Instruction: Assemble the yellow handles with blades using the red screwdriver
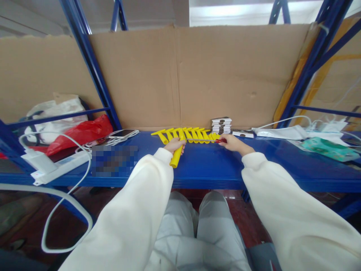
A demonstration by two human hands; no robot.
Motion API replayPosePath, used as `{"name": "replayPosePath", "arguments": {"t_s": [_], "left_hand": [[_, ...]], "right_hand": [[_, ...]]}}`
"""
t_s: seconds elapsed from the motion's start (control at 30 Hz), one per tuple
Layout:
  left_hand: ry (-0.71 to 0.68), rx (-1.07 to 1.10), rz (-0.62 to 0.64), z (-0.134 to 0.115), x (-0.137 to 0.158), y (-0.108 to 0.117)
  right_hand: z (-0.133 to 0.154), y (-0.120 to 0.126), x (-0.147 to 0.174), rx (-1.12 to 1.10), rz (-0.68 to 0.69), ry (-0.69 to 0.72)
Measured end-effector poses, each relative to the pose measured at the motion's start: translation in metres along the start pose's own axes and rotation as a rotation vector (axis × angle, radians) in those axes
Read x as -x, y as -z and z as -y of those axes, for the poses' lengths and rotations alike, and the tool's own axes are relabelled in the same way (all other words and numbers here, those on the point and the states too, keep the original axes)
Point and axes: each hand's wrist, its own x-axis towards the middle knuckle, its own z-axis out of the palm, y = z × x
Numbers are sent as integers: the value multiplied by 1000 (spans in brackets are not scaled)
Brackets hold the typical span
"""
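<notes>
My left hand (pixel 175 145) is wrapped round a yellow T-shaped scraper-like handle (pixel 176 159), whose thick round end slants down toward me. In my right hand (pixel 232 143) is a screwdriver (pixel 221 141) with a red grip, its thin metal shaft pointing left. The shaft's tip reaches the yellow piece near my left fingers; whether it sits in a screw is too small to tell. Just behind both hands lies a row of several similar yellow T-shaped handles (pixel 197 134), partly hidden by my left hand and the shaft.
Small white-and-black boxes (pixel 221 124) stand stacked against the cardboard panel (pixel 225 75). Blue shelf posts (pixel 93 64) frame the blue table (pixel 208 165). A white power strip (pixel 62 167), cables and a red bag (pixel 81 133) lie left; a green packet (pixel 328 148) lies right.
</notes>
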Motion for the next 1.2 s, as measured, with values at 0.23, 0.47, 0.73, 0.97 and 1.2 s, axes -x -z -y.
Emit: {"name": "replayPosePath", "arguments": {"t_s": [0.23, 0.47, 0.73, 0.97, 1.2], "left_hand": [[1, -43, -4, 3, -4, -2], [4, -36, -18, 3, -3, -3], [10, -41, -16, 2, -1, -3], [-1, -28, -17, 4, -3, -3], [31, -42, -4, 3, -4, -3]], "right_hand": [[-3, -2, 0, 19, 10, 12], [-2, -1, 1, 17, 38, -7], [-1, -1, 0, 34, 38, -20], [-3, -2, 0, 33, 22, -9], [-2, 0, 0, 26, 11, 19]]}}
